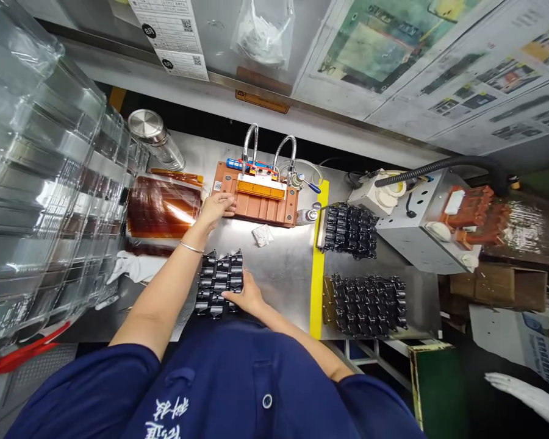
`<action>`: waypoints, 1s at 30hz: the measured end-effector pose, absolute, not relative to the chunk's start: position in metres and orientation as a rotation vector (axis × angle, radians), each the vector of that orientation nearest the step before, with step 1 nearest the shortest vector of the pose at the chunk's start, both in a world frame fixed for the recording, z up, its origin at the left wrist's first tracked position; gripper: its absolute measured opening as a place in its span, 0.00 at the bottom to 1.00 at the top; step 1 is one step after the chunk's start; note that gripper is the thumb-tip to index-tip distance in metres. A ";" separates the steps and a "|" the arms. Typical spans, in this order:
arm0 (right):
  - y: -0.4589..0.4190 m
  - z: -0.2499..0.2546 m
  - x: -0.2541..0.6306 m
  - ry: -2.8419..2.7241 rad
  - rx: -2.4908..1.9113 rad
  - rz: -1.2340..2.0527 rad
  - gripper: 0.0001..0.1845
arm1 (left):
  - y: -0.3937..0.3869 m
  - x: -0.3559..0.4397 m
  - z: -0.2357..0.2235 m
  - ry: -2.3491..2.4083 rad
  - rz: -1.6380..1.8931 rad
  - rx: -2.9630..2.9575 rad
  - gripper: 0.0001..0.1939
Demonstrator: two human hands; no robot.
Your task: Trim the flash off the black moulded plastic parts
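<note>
Mid-frame, the left hand (216,208) touches the fixture (261,208), grip unclear; below, the right hand (250,295) holds black parts (211,281). Work seems underway; whether the right-side stacks (366,303) are done doesn't show.

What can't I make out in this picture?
In the head view:
Right hand: some fingers hidden behind ribbed black plastic parts.
White fabric glove, lower right: cut off by the right edge.
White printed paper sheets: cropped by the top edge, small print unreadable.
Clear plastic bag: also cropped there; its white contents unclear.
</note>
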State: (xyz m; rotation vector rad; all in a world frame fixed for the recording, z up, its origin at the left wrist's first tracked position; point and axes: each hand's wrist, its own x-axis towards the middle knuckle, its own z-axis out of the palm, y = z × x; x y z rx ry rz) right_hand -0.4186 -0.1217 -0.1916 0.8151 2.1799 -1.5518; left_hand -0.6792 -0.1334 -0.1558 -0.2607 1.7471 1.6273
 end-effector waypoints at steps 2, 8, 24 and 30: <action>-0.114 -0.190 -0.416 2.150 0.913 -1.556 0.19 | -0.146 -0.667 -0.152 1.778 1.643 -0.227 0.07; -0.019 -0.146 -0.468 2.665 0.852 -1.281 0.24 | -0.167 -0.637 -0.138 2.166 1.763 0.142 0.10; 0.102 -0.157 -0.545 3.086 0.729 -0.341 0.20 | -0.112 -0.682 -0.199 2.617 0.781 1.523 0.13; 0.166 -0.132 -0.568 2.662 0.893 0.110 0.18 | -0.106 -0.685 -0.221 2.614 0.950 1.456 0.13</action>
